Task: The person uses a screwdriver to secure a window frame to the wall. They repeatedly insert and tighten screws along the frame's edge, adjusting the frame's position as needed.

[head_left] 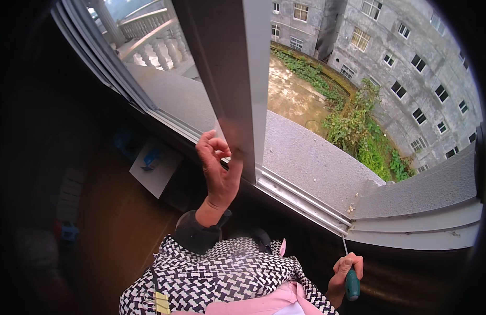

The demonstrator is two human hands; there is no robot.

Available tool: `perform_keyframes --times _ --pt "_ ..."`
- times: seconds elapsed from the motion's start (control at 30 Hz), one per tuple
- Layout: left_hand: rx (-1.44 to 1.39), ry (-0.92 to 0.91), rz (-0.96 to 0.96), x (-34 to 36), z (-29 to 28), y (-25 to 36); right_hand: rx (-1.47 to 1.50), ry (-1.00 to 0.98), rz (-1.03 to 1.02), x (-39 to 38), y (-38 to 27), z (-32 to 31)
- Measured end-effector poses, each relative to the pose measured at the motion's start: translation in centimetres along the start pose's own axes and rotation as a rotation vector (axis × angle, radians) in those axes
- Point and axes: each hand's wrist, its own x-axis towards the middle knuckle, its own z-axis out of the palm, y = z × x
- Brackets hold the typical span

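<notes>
My right hand (345, 270) is closed around a screwdriver (353, 286) with a dark green handle. Its thin metal shaft points up, and the tip meets the inner edge of the window track (306, 208) near the right corner. My left hand (220, 173) is raised at the sliding window sash (230, 89), a brown and silver upright frame. One extended digit touches the sash's lower part, while the other fingers curl loosely apart, with nothing visible in them.
Outside the opening lies a grey ledge (306, 147), with bits of debris (353, 202) at its right corner. A white balustrade (153, 42) stands beyond the glass. Indoors at left, a white box-like thing (156, 168) sits above the brown floor (111, 231).
</notes>
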Motion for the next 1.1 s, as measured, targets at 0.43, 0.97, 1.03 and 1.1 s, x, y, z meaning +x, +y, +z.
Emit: perform_keyframes --times 0.43,0.97,1.03,1.1 --pt "0.379 -0.018 0.502 -7.4 9.6 0.1 0.186 -0.355 -0.302 -1.6 -0.9 -0.9" --pt "-0.114 -0.841 0.181 -12.6 9.4 4.0 0.050 -0.695 -0.216 -6.5 0.5 1.6" --pt "-0.219 -1.025 0.068 -14.1 7.3 4.8 0.017 -0.698 -0.246 -7.8 1.1 2.7" --pt "-0.112 -0.901 0.356 -16.5 4.2 4.9 -0.089 -0.675 -0.313 -9.3 1.6 3.3"
